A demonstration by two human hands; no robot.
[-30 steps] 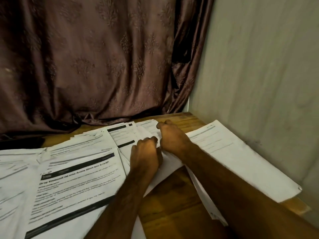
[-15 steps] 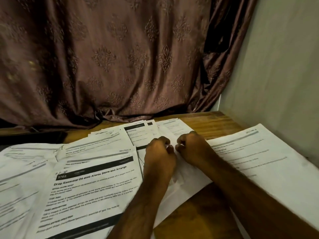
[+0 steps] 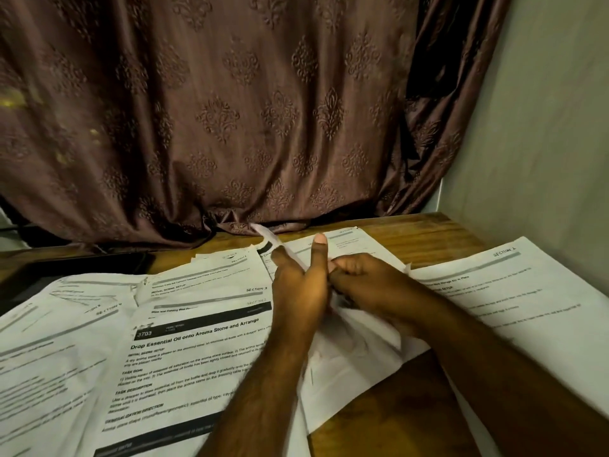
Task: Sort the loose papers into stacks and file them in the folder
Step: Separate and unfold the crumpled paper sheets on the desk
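We have both hands at the middle of the surface (image 3: pixel 428 232), working one sheet (image 3: pixel 356 361) out of the loose papers (image 3: pixel 184 351) spread across it. Our left hand (image 3: pixel 300 288) has its thumb straight up and a finger extended under the sheet's far edge, which curls up off the pile toward the curtain (image 3: pixel 230 110); the grip there is a loose pinch on the paper. Our right hand (image 3: pixel 365 285) lies just beside it, touching, with fingers curled onto the same sheet. The sheet runs from the hands back toward us, its near corner hanging over bare wood. The left hand is nearer the main spread of papers, which lies to its left; a separate page (image 3: pixel 514 291) lies to the right, close to the wall (image 3: pixel 543 127). We see no folder, though a dark flat thing (image 3: pixel 75 268) at far left could be one; we cannot tell. Room is tight on the right against the wall and behind against the curtain, so we judge the sheet best lifted toward us.
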